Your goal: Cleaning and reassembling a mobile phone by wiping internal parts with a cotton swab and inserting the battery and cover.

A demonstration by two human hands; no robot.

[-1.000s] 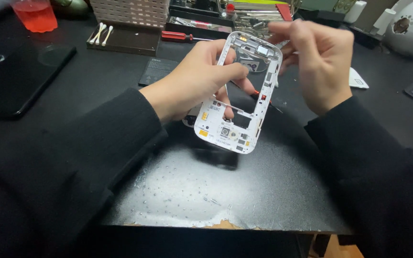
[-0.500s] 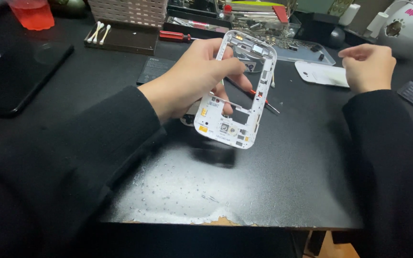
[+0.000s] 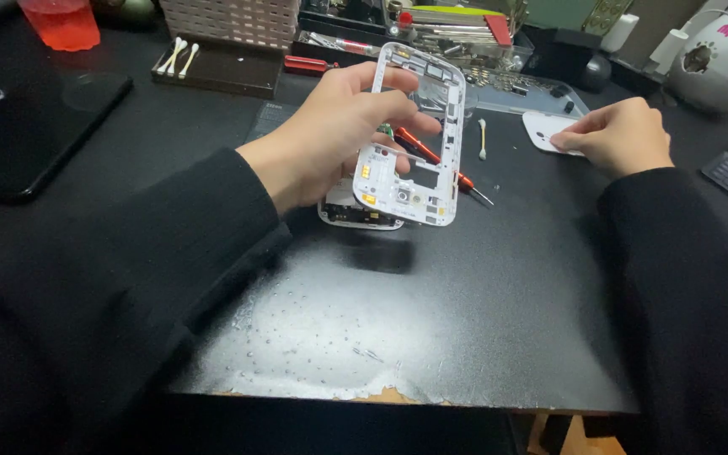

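My left hand (image 3: pixel 330 135) grasps the white phone frame (image 3: pixel 414 143) upright above the black mat (image 3: pixel 465 320); my right hand (image 3: pixel 621 135) presses fingertips on a white cover (image 3: pixel 543 128), far right.

1. Your left hand (image 3: pixel 330 135) holds the white phone frame (image 3: pixel 410 139) up above the desk (image 3: pixel 482 286). It is a rounded plastic rectangle, nearly upright and tilted slightly, with open cut-outs through its middle and small yellow contacts near its lower end. Your fingers (image 3: pixel 398 105) wrap across its upper half.

2. Your right hand (image 3: pixel 621 135) rests palm down on the white back cover (image 3: pixel 549 131), a flat, rounded piece lying on the desk well apart from the frame, to its right. Your fingertips cover one edge.
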